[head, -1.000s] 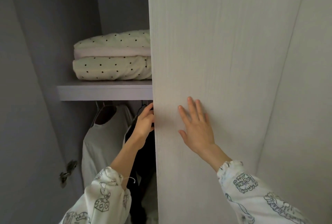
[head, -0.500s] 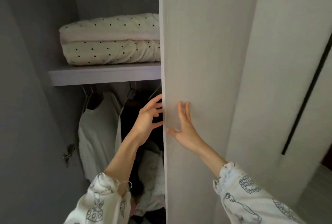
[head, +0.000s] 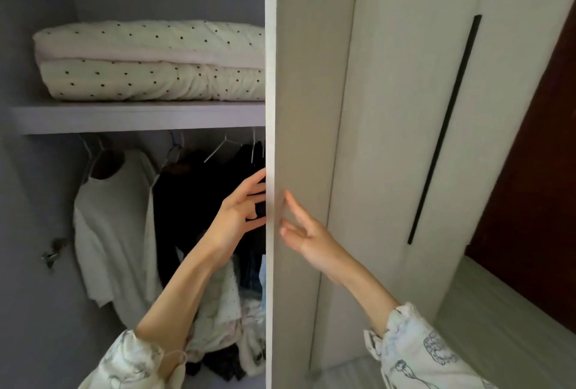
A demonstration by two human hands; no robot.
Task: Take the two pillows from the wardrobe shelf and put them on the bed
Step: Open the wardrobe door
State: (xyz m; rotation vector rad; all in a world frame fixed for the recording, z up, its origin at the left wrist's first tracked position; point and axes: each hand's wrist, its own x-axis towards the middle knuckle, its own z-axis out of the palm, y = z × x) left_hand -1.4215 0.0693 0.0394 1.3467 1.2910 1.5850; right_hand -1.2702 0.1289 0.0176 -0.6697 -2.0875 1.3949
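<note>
there, hands [head: 274, 217] at door [head: 299, 108], pillows [head: 149, 61] shelved

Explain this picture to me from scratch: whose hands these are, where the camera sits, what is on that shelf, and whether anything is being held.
There is no machine here. A person wears a wide-angle camera on the head, so you look forward and down along their own arms into an open wardrobe.

The left hand has its straight fingers at the edge of the wardrobe door. The right hand lies with straight fingers against the door's outer face. Neither hand holds anything.

On the shelf are two dotted pillows, stacked: the upper pillow lies on the lower pillow, and the door hides their right ends. Below the shelf, a white top and dark clothes hang on hangers. At the lower right is a pale surface, possibly the bed.
</note>
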